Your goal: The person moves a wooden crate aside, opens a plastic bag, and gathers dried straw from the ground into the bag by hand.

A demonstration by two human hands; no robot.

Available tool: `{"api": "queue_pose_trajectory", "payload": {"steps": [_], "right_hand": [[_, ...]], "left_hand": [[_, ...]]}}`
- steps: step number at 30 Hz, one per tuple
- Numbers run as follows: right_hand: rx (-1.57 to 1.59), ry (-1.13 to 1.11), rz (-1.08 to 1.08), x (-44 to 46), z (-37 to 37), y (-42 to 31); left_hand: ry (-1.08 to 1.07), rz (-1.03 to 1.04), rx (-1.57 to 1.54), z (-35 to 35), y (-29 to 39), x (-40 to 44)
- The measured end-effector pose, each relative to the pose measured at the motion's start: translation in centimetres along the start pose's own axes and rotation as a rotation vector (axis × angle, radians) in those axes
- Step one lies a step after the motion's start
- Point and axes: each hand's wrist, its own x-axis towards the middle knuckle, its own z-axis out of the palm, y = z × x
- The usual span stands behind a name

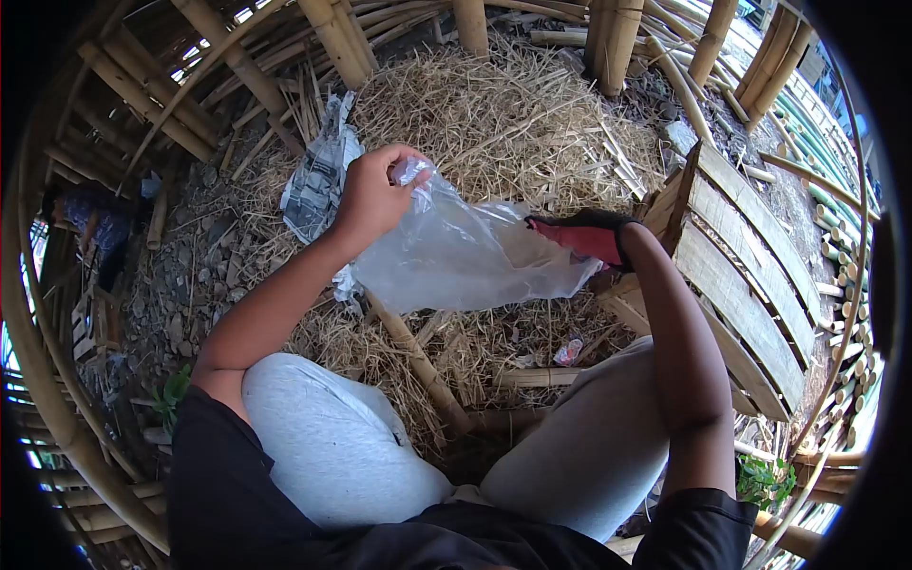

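Observation:
A clear plastic bag is stretched between my two hands above the straw. My bare left hand is closed on its upper left corner, with a bunched bit of plastic showing at the fingertips. On my right hand is a red and black glove. It grips the right end of the bag, and the plastic partly hides its fingers. Crumpled newspaper lies on the ground just beyond my left hand.
Dry straw is heaped ahead. A slatted wooden crate stands tilted at right. Bamboo posts ring the spot, and a bamboo piece lies before my knees. Another person is at far left. Cut bamboo poles are stacked at far right.

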Motion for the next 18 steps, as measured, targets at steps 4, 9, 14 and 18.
{"api": "queue_pose_trajectory", "payload": {"steps": [4, 9, 14, 18], "right_hand": [[0.329, -0.155, -0.025, 1.1, -0.3, 1.6], [0.267, -0.184, -0.195, 1.0, 0.1, 1.1], [-0.021, -0.043, -0.339, 0.9, 0.9, -1.0], [-0.295, 0.12, -0.292, 0.7, 2.6, -3.6]], "left_hand": [[-0.01, -0.077, 0.081, -0.9, 0.7, 0.3], [0.134, -0.014, 0.079, -0.6, -1.2, 1.0], [0.119, -0.052, 0.03, -0.4, -2.2, 1.2], [0.096, -0.073, -0.005, -0.5, -1.1, 0.9]]}}
